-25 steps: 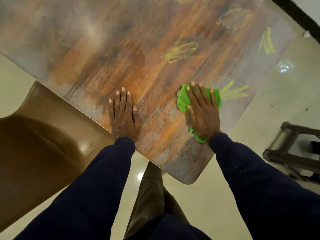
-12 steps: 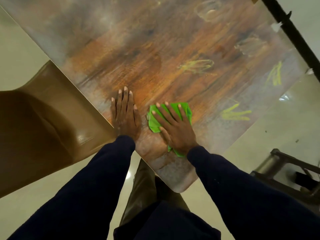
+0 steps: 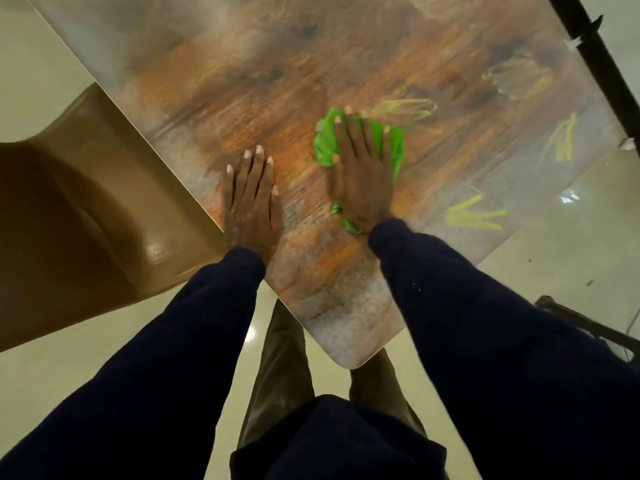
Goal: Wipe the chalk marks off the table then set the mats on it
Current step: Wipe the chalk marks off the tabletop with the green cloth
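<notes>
Green cloth (image 3: 393, 147) lay flat mid-table, pinned under the right hand (image 3: 360, 181). Its fingers were straight and a little apart, the thumb on the cloth's left part, nothing curled round it. The fingertips reached just beside the nearest yellow mark (image 3: 405, 110). The left hand (image 3: 251, 202) lay flat on bare wood near the table's left edge, fingers together, holding nothing.

Progress, as judged: wiping under way, well short of done. The wood round both hands and down to the near corner showed no chalk. Left to clear:
- the yellow mark at the fingertips
- a second mark (image 3: 472, 214) right of the right wrist, near the right edge
- a third mark (image 3: 561, 140) farther along that edge
- a pale scribble (image 3: 512, 77) beyond
- something faint at the top of the view, too blurred to call

Mats were not in view — that step not yet begun.

Surface: the table (image 3: 242, 81) had a wood-grain top, orange-brown with grey patches, a rounded near corner and a slight sheen. The far half was smeared by blur.

Room: a glossy brown chair (image 3: 86, 220) stood against the table's left side. The floor (image 3: 41, 64) was pale and shiny. A black pole (image 3: 595, 57) crossed the upper right, and a dark frame (image 3: 588, 323) sat low at the right — what it was, I could not tell.
</notes>
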Demonstrator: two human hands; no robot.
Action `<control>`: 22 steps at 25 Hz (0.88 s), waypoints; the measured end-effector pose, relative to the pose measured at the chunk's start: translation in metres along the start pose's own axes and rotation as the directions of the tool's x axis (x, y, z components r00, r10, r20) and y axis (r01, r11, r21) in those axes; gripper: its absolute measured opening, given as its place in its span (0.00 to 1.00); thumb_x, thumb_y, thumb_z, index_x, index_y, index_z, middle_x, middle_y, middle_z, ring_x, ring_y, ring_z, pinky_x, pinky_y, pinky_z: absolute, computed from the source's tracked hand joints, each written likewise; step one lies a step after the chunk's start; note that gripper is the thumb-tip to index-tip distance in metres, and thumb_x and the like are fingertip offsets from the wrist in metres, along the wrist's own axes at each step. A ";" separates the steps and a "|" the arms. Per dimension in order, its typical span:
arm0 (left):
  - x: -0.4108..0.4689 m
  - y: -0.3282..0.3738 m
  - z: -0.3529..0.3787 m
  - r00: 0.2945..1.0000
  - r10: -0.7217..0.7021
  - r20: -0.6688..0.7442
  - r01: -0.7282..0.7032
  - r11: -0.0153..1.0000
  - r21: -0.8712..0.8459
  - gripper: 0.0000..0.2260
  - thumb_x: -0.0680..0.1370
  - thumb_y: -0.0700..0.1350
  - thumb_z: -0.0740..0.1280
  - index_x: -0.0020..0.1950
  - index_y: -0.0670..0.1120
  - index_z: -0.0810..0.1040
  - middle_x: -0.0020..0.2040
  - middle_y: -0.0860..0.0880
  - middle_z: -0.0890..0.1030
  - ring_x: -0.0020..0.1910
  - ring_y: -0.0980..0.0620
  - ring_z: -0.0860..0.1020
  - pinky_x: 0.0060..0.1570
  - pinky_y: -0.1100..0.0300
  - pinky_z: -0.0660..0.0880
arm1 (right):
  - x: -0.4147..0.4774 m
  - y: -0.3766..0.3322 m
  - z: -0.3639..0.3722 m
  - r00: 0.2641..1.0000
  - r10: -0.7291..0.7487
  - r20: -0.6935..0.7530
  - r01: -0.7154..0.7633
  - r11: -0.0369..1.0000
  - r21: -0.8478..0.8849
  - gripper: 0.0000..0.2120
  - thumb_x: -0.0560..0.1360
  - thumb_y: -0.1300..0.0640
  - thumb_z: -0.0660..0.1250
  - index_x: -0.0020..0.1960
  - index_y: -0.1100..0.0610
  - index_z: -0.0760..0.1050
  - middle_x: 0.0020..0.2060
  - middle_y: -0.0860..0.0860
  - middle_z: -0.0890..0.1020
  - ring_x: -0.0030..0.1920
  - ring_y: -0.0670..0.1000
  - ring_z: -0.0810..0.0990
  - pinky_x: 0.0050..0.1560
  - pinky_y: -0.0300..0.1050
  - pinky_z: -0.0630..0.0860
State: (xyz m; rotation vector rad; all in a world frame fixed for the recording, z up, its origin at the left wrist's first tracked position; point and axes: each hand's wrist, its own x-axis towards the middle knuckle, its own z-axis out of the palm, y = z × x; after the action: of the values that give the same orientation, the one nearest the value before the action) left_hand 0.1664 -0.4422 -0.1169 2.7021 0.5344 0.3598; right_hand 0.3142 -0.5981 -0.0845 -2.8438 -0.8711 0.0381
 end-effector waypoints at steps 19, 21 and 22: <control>-0.081 0.156 0.033 0.934 -0.355 0.031 0.350 0.931 0.102 0.25 0.88 0.43 0.50 0.86 0.40 0.57 0.87 0.42 0.55 0.87 0.44 0.52 0.85 0.42 0.50 | -0.040 0.152 -0.026 0.981 -0.190 0.042 0.190 0.982 -0.011 0.29 0.87 0.49 0.51 0.86 0.58 0.57 0.86 0.55 0.59 0.86 0.59 0.56 0.83 0.67 0.53; -0.077 0.165 0.041 0.936 -0.352 0.003 0.349 0.930 0.113 0.25 0.89 0.44 0.49 0.86 0.40 0.57 0.87 0.42 0.55 0.87 0.43 0.53 0.85 0.42 0.49 | -0.054 0.133 -0.022 0.965 -0.262 0.032 0.261 0.965 0.038 0.30 0.87 0.50 0.53 0.86 0.59 0.57 0.86 0.56 0.59 0.86 0.59 0.56 0.83 0.68 0.53; -0.073 0.174 0.045 0.938 -0.346 0.002 0.344 0.933 0.103 0.25 0.89 0.44 0.49 0.86 0.40 0.58 0.87 0.42 0.56 0.87 0.43 0.53 0.85 0.42 0.48 | -0.072 0.129 -0.024 0.944 -0.326 0.051 0.323 0.944 0.063 0.30 0.86 0.50 0.54 0.86 0.59 0.57 0.86 0.56 0.59 0.86 0.59 0.55 0.83 0.68 0.52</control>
State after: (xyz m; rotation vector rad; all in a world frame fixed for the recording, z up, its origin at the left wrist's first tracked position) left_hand 0.1697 -0.6352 -0.1017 2.6311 1.0284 0.2128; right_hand 0.3277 -0.7469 -0.0844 -2.6241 -1.3194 0.1048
